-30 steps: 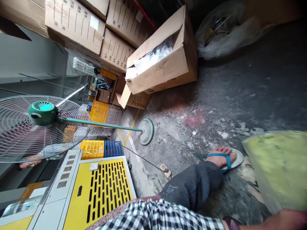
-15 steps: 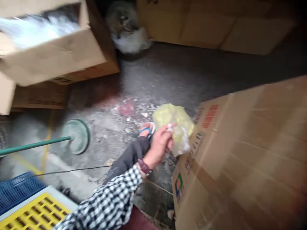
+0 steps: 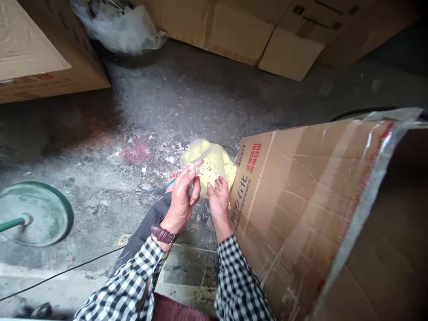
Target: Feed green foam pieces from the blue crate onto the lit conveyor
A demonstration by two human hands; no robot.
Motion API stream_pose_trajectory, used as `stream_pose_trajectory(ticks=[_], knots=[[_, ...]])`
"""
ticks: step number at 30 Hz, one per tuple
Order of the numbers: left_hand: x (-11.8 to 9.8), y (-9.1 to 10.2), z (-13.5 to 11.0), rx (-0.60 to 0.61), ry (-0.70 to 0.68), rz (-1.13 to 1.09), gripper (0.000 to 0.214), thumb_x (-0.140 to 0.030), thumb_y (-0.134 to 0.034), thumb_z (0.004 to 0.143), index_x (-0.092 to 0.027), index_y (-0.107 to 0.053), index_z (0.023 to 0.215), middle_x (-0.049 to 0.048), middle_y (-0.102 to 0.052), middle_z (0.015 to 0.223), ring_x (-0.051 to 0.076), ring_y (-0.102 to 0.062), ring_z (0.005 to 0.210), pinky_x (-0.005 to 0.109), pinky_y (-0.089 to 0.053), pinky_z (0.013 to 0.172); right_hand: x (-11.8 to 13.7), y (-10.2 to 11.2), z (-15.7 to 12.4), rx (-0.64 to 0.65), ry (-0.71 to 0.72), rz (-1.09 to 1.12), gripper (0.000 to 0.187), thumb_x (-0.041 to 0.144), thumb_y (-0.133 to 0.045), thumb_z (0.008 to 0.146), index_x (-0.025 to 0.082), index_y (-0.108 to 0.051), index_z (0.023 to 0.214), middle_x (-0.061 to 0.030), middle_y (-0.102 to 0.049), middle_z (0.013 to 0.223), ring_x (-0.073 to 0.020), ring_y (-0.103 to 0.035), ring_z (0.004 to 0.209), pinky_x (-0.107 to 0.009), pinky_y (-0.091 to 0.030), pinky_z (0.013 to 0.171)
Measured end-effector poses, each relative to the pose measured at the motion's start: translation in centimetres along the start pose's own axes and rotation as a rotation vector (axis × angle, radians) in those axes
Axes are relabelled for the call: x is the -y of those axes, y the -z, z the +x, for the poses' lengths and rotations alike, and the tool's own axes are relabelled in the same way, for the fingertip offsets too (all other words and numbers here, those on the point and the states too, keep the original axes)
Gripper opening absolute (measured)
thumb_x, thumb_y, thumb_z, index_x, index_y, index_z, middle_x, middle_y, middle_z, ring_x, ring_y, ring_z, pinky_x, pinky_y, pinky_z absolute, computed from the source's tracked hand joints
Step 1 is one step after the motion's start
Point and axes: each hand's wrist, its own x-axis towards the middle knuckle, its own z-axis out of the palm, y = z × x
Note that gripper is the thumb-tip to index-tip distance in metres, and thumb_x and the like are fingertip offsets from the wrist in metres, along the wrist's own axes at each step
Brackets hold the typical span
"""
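A clear plastic bag (image 3: pixel 216 154) with pale yellow pieces inside rests on the floor in front of me, beside the large carton. My left hand (image 3: pixel 183 194) is closed on the bag's left edge, its index finger lying out over the top. Gathered plastic shows between its fingers. At the near side of the bag, my right hand (image 3: pixel 220 196) has its fingers curled onto the plastic edge. Yellow pieces show between the two hands. My foot in a blue-strapped sandal (image 3: pixel 171 180) is just left of the bag.
A tall cardboard carton (image 3: pixel 284 191) stands close on the right. Another carton (image 3: pixel 56 84) and a stuffed plastic bag (image 3: pixel 130 33) are at the upper left. A round green base with a pole (image 3: pixel 43 214) and a black cable (image 3: pixel 67 271) lie on the left.
My right hand has come into view and onto the bag's near edge. My view has swung right, so things appear farther left. More of the yellow pieces shows.
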Motion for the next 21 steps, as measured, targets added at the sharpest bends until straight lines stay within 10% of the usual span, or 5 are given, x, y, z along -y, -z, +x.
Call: stream_pose_trajectory(ticks=[6, 10, 15, 21], knots=[[0.0, 0.8, 1.3, 0.011, 0.042, 0.029, 0.053, -0.048, -0.063, 0.095, -0.014, -0.062, 0.136, -0.0117, -0.037, 0.044, 0.008, -0.019, 0.036, 0.019, -0.018, 0.038, -2.3, 1.7, -0.6, -0.228, 0.526, -0.727, 0.049, 0.031, -0.046, 0.101, 0.017, -0.049, 0.148, -0.0187, -0.043, 0.161, -0.0297, -0.036, 0.153, -0.055, -0.034, 0.124], [1.7, 1.1, 1.1, 0.045, 0.125, 0.086, 0.055, -0.051, -0.062, 0.096, -0.013, -0.062, 0.136, -0.012, -0.036, 0.045, 0.008, -0.019, 0.037, 0.019, -0.017, 0.038, -3.4, 2.6, 1.3, -0.271, 0.4, -0.946, 0.079, 0.022, -0.051, 0.091, 0.008, -0.023, 0.164, -0.0225, -0.015, 0.173, -0.0375, -0.011, 0.161, -0.064, -0.021, 0.127], [3.0, 1.3, 0.8, 0.028, 0.103, 0.256, 0.05, -0.051, -0.064, 0.095, -0.015, -0.067, 0.13, -0.0104, -0.04, 0.044, 0.008, -0.024, 0.037, 0.018, -0.018, 0.039, -3.3, 2.3, 4.5, -0.203, 0.126, -0.688, 0.058, 0.019, -0.049, 0.083, 0.011, -0.06, 0.139, -0.019, -0.072, 0.126, -0.0327, -0.064, 0.119, -0.05, -0.046, 0.11], [6.1, 3.3, -0.8, -0.012, -0.003, 0.541, 0.048, -0.054, -0.066, 0.094, -0.015, -0.069, 0.121, -0.0082, -0.044, 0.052, 0.008, -0.034, 0.046, 0.018, -0.029, 0.047, -3.1, 1.1, -5.0, -0.139, 0.063, -0.283, 0.027, 0.026, -0.048, 0.091, 0.021, -0.071, 0.104, -0.0087, -0.076, 0.095, -0.0246, -0.069, 0.086, -0.035, -0.052, 0.078]])
